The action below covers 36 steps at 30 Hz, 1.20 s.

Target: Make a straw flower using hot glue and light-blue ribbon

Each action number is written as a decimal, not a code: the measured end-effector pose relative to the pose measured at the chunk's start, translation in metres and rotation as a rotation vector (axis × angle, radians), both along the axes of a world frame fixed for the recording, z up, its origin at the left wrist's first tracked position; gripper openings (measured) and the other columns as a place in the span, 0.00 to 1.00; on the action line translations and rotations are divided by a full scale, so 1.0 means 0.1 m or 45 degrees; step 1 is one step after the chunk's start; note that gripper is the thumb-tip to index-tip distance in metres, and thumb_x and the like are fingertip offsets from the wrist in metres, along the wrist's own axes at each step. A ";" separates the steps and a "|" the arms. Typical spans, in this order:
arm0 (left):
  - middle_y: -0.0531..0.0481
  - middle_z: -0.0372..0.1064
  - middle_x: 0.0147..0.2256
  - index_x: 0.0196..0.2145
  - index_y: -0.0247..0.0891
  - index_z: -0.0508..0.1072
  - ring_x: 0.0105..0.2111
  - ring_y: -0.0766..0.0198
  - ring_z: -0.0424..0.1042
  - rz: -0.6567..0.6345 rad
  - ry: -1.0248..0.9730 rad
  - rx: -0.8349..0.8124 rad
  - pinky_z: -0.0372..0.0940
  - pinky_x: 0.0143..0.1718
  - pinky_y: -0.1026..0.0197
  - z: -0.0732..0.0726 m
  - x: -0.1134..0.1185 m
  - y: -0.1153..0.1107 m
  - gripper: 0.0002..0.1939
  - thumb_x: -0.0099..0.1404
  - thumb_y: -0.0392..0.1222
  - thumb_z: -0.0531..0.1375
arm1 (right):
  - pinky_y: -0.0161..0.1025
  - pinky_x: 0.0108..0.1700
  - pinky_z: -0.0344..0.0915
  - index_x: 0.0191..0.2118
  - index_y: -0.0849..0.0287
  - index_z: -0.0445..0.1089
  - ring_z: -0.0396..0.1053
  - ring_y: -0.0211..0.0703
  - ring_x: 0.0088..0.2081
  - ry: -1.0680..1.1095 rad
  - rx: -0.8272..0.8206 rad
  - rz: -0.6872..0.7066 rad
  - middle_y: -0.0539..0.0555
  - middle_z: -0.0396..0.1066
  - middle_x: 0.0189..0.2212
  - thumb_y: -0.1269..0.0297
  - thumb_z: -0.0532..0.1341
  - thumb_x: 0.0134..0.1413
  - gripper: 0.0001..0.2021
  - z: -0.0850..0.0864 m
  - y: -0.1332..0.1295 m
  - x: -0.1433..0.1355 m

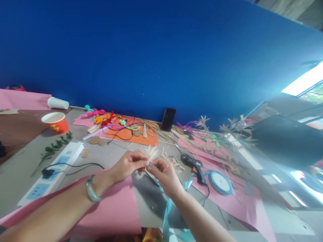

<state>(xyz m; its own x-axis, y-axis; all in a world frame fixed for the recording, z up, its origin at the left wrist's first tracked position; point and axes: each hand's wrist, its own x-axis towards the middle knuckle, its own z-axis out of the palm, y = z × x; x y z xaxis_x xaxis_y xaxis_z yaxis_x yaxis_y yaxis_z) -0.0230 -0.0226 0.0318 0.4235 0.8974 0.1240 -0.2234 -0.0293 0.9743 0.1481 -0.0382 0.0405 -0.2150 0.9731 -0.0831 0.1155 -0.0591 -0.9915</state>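
Near the middle of the table, my left hand (131, 164) pinches the base of a pale straw-like flower (151, 153), whose petals fan upward. My right hand (163, 173) meets it there, fingers pressed together at the same base. A light blue ribbon (167, 210) hangs below my right hand and trails toward the table's front edge. The exact hold of each fingertip is too small to tell. A jade-coloured bangle circles my left wrist. Right of the hands lie a black glue gun (193, 164) and a blue ribbon roll (221, 182).
A white power strip (54, 171) with a black plug, a green leafy sprig (54, 147) and an orange paper cup (55, 123) are at the left. Coloured craft pieces lie over orange paper (148, 138) at the back. A phone (169, 119) leans upright against the blue wall.
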 end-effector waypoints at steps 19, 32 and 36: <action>0.52 0.61 0.31 0.30 0.34 0.68 0.21 0.72 0.65 0.256 0.273 0.133 0.61 0.21 0.67 0.00 0.09 -0.08 0.12 0.64 0.47 0.58 | 0.35 0.30 0.62 0.24 0.59 0.71 0.66 0.39 0.25 -0.375 0.359 -0.114 0.50 0.71 0.20 0.63 0.61 0.51 0.09 0.12 -0.04 -0.04; 0.53 0.60 0.30 0.28 0.35 0.66 0.21 0.73 0.64 0.290 0.198 0.115 0.61 0.23 0.67 0.03 0.05 -0.10 0.12 0.62 0.46 0.60 | 0.35 0.30 0.63 0.25 0.59 0.72 0.67 0.39 0.25 -0.337 0.426 -0.138 0.51 0.72 0.22 0.65 0.61 0.52 0.07 0.08 -0.10 -0.08; 0.54 0.60 0.29 0.27 0.35 0.65 0.21 0.73 0.63 0.275 0.219 0.133 0.60 0.23 0.67 0.03 0.05 -0.08 0.13 0.62 0.46 0.60 | 0.35 0.30 0.63 0.25 0.59 0.71 0.66 0.39 0.25 -0.321 0.401 -0.143 0.50 0.72 0.22 0.64 0.62 0.51 0.07 0.08 -0.12 -0.09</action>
<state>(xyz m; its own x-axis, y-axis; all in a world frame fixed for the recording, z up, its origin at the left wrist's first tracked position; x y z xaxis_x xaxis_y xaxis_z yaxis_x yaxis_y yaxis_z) -0.0184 -0.0310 0.0343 0.2472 0.9551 0.1635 -0.0332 -0.1603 0.9865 0.1395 -0.0498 0.0485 -0.1169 0.9756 0.1856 0.3669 0.2161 -0.9048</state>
